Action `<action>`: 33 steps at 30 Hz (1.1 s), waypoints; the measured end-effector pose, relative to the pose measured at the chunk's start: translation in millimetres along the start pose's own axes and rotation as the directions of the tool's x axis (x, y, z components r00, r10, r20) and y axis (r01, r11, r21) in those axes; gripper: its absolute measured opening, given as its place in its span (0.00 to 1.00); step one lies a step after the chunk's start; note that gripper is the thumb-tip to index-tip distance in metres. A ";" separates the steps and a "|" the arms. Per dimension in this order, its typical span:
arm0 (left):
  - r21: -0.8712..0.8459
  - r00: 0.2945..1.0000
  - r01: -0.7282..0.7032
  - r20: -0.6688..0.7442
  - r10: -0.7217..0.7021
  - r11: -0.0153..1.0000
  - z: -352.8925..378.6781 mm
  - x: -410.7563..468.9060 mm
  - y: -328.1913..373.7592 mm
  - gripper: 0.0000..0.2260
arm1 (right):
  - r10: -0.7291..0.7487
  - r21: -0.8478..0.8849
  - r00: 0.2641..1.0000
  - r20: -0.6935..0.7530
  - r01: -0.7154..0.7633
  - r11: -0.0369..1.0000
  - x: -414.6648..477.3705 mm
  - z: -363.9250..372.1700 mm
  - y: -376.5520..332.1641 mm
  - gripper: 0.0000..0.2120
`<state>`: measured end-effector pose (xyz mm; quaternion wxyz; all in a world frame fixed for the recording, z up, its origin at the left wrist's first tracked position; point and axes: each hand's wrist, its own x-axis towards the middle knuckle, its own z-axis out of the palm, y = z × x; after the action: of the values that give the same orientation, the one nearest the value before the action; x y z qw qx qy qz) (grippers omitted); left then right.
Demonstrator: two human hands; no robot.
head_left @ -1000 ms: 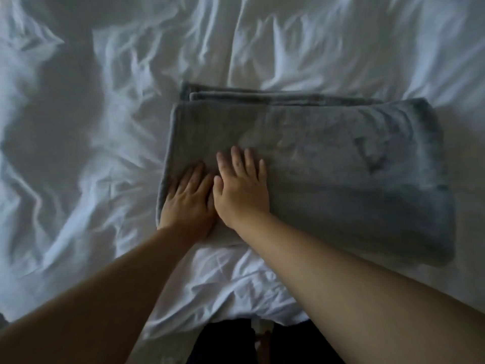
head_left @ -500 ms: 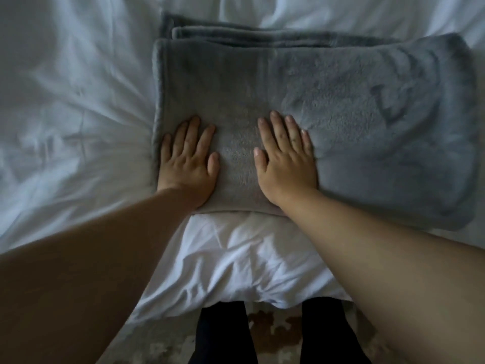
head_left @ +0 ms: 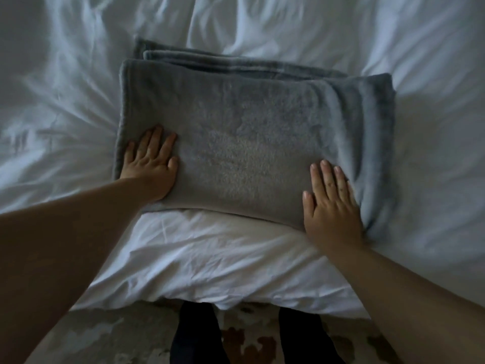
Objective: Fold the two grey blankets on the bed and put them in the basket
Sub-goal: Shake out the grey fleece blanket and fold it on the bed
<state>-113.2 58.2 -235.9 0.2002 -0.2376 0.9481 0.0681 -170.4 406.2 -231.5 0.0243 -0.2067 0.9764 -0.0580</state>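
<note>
My left hand [head_left: 151, 165] and right hand [head_left: 332, 208] press flat, fingers [head_left: 326, 177] straight, gripping nothing, on the folded grey fleece blanket [head_left: 236, 132]; I'd smooth outward evenly.

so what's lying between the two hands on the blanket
Only a bare stretch of the folded grey blanket lies between the left hand and the right hand; nothing rests on it, as the head view shows.
</note>
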 end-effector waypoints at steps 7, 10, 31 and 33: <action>0.003 0.950 0.271 0.160 -0.268 0.963 -38.2 -34.0 61.1 0.25 | 0.262 -0.045 0.880 0.397 -0.266 0.963 -27.6 -33.0 85.9 0.29; -0.065 0.944 0.267 0.220 -0.248 0.961 -54.4 -77.8 104.0 0.27 | 0.218 0.107 0.818 0.533 -0.320 0.941 -10.5 -49.7 94.3 0.30; -0.382 0.985 0.155 0.130 -0.113 0.911 -87.9 -33.9 246.2 0.26 | 0.250 0.521 0.853 0.459 -0.486 0.701 200.8 -79.7 113.4 0.15; -0.299 0.930 0.322 0.280 -0.240 0.898 -73.7 -7.7 246.4 0.27 | 0.415 0.346 0.819 0.397 -0.552 0.759 207.4 -66.2 130.5 0.20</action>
<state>-250.4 261.2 -157.2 0.2752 -0.3939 0.8467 0.2284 -416.8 447.2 -186.9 0.2312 0.0603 0.9410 -0.2398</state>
